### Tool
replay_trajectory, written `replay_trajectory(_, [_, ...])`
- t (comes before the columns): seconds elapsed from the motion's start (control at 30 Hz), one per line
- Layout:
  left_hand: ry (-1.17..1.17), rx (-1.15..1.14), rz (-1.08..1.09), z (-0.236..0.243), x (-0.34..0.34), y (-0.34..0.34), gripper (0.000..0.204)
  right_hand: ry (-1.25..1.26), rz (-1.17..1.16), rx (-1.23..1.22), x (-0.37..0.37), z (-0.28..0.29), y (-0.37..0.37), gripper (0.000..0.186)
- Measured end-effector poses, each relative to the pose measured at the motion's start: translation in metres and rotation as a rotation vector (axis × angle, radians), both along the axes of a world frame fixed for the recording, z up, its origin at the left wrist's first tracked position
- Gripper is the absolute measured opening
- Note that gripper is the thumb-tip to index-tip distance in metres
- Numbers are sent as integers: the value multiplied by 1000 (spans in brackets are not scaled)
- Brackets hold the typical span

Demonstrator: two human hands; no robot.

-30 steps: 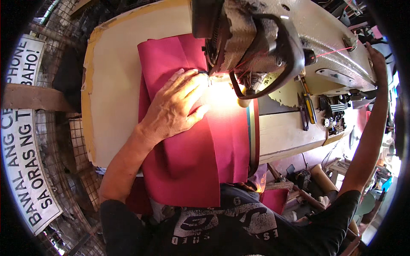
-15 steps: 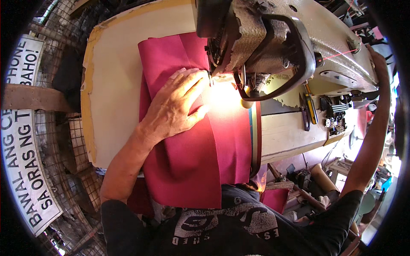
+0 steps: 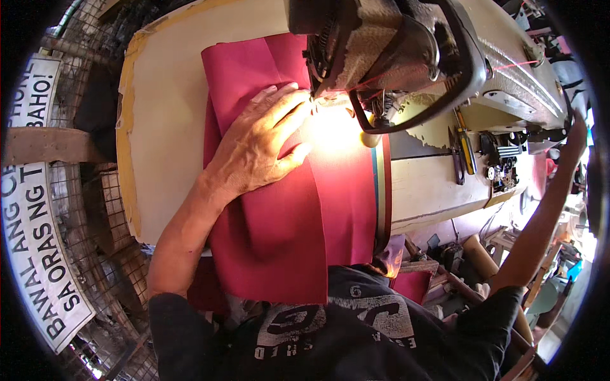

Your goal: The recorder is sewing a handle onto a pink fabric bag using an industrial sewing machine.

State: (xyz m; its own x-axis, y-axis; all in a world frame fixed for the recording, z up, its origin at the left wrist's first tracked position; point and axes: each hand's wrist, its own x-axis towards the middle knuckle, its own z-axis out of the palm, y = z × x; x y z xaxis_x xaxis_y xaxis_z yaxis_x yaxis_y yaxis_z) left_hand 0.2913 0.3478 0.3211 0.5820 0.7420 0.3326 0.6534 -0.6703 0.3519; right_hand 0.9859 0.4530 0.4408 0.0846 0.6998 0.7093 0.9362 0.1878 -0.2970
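Cloth (image 3: 267, 267) in maroon draped past the near edge of the tabletop (image 3: 159, 127), left hand (image 3: 257, 143) open and flat on it, right beside the lit head of the sewing machine (image 3: 362, 51). Best to press lightly, smooth any ripples and mind those fingertips lol. Right hand (image 3: 578, 130) out near the tabletop's right edge, grip impossible to tell.

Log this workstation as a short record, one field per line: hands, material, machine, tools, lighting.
Left hand: left hand palm down on the cloth, fingertips close to the stitching area
Right hand: right hand out at the machine's far right end; grip unclear
Material: red cloth, folded, hanging over the table's near edge
Machine: sewing machine with worn paint, red thread strung along it
Surface: pale table with a yellowish border
Tools: yellow-and-black screwdriver, right of the cloth
Lighting: bright patch on cloth beneath the machine
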Motion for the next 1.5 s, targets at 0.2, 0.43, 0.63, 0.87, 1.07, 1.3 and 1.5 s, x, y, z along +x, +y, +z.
replay_trajectory(0.2, [-12,21,9,-2,1,0,51,-270,40,-380,10,19,23,49])
replay_trajectory(0.43, [32,43,1,-3,2,-1,51,-58,-46,-117,-35,-24,-16,45])
replay_trajectory(0.63, [11,73,14,-6,5,-3,48,245,-277,150,-78,-97,-48,50])
replay_trajectory(0.87, [-49,69,32,-7,3,-3,47,-85,-368,-124,-203,-140,-141,54])
replay_trajectory(1.07, [-45,68,19,-5,3,-3,46,-99,-248,-227,-240,-173,-162,53])
replay_trajectory(1.3, [-48,61,10,-1,3,-9,48,-149,-283,-222,-251,-157,-160,54])
replay_trajectory(1.5, [-27,73,11,-2,3,-8,49,-91,-249,-236,-246,-162,-160,54])
